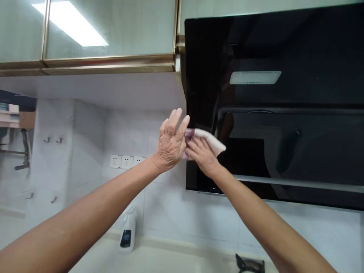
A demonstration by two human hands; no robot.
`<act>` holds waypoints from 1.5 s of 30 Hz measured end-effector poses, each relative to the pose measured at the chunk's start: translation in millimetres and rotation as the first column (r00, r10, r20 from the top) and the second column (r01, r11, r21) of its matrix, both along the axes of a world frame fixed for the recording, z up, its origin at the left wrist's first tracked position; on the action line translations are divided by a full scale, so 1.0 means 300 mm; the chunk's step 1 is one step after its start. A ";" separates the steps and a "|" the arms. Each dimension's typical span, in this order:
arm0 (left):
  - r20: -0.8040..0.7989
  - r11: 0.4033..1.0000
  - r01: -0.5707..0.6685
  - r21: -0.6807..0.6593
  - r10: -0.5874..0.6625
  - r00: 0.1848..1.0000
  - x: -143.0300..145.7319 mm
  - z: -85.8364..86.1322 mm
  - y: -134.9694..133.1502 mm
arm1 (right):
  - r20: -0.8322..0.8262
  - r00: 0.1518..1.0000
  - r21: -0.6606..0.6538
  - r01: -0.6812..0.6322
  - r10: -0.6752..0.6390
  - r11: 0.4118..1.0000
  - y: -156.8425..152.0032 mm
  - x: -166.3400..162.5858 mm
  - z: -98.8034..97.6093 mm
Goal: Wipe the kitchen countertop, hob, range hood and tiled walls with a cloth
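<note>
My left hand [171, 142] is raised beside the left edge of the black range hood [207, 76], fingers apart and no object visible in it. Whether its fingertips touch the hood, I cannot tell. Just to its right, my right hand [202, 154] presses a white and purple cloth [212, 140] against the hood's lower left part. The cloth sticks out past the fingers at the upper right, and a bit of it shows between the two hands. A pale vent-like strip [255, 77] sits higher up on the glossy hood front.
Gold-trimmed wall cabinets [110, 38] hang at the upper left. A white spray bottle [127, 231] stands on the pale counter [159, 258] near the tiled wall. Wall sockets [127, 162] and small hooks [59, 140] are at left. A dark burner part [250, 264] shows below.
</note>
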State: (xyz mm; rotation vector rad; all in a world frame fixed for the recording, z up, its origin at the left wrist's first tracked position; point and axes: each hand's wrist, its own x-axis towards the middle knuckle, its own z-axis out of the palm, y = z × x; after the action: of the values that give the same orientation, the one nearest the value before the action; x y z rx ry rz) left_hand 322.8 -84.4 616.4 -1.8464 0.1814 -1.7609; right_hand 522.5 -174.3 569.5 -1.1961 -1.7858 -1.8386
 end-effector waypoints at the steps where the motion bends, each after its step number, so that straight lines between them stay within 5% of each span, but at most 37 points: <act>1: -0.039 0.999 -0.031 0.027 0.032 0.999 0.011 0.003 -0.008 | 0.005 1.000 -0.086 0.014 -0.014 0.996 0.022 0.033 -0.088; 5: -0.216 0.984 -0.139 0.114 0.161 0.963 0.101 -0.013 -0.023 | 0.035 0.997 -0.306 0.073 -0.065 0.949 0.054 0.122 -0.380; 10: -0.303 0.971 -0.186 0.149 0.224 0.926 0.220 -0.049 -0.012 | 0.004 0.987 -0.341 0.152 -0.160 0.928 -0.088 0.241 -0.556; 16: -0.300 0.968 -0.200 0.153 0.238 0.924 0.268 -0.063 0.027 | -0.198 0.937 -0.281 0.226 -0.287 0.933 -0.581 0.557 -0.654; 19: -0.308 0.970 -0.201 0.135 0.234 0.922 0.283 -0.069 0.037 | -0.448 0.817 -0.229 0.287 -0.362 0.930 -0.864 0.746 -0.726; 22: -0.313 0.975 -0.194 0.112 0.220 0.924 0.294 -0.073 0.041 | -0.716 0.652 0.014 0.372 -0.250 0.928 -1.067 0.865 -0.791; 24: -0.319 0.977 -0.185 0.102 0.209 0.925 0.299 -0.075 0.042 | -0.780 0.616 0.238 0.448 -0.105 0.862 -1.121 0.865 -0.799; 27: -0.317 0.979 -0.177 0.096 0.199 0.927 0.307 -0.078 0.042 | -0.725 0.687 0.461 0.435 0.045 0.773 -1.062 0.739 -0.732; 30: -0.291 0.981 -0.175 0.081 0.191 0.937 0.320 -0.085 0.042 | -0.588 0.807 0.455 0.275 0.054 0.847 -0.865 0.530 -0.611; 34: -0.266 0.988 -0.135 0.081 0.152 0.952 0.337 -0.092 0.053 | -0.430 0.901 0.097 0.099 -0.049 0.990 -0.494 0.296 -0.497; 38: -0.272 0.992 -0.096 0.077 0.113 0.956 0.348 -0.090 0.076 | -0.186 0.955 -0.125 0.211 -0.231 0.970 -0.208 0.227 -0.480; 41: -0.284 0.999 -0.028 0.046 0.040 0.958 0.360 -0.090 0.088 | -0.055 0.952 -0.132 0.293 -0.302 0.947 -0.181 0.292 -0.500; 45: -0.321 0.991 0.124 -0.049 -0.133 0.938 0.383 -0.098 0.083 | -0.217 0.911 -0.117 0.332 -0.351 0.936 -0.405 0.472 -0.560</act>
State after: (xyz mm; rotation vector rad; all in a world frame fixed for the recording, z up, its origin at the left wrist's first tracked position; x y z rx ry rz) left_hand 437.7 -59.6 587.1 -2.1803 0.4151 -1.5362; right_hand 664.2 -295.7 401.5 -1.7731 -1.6064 -1.7197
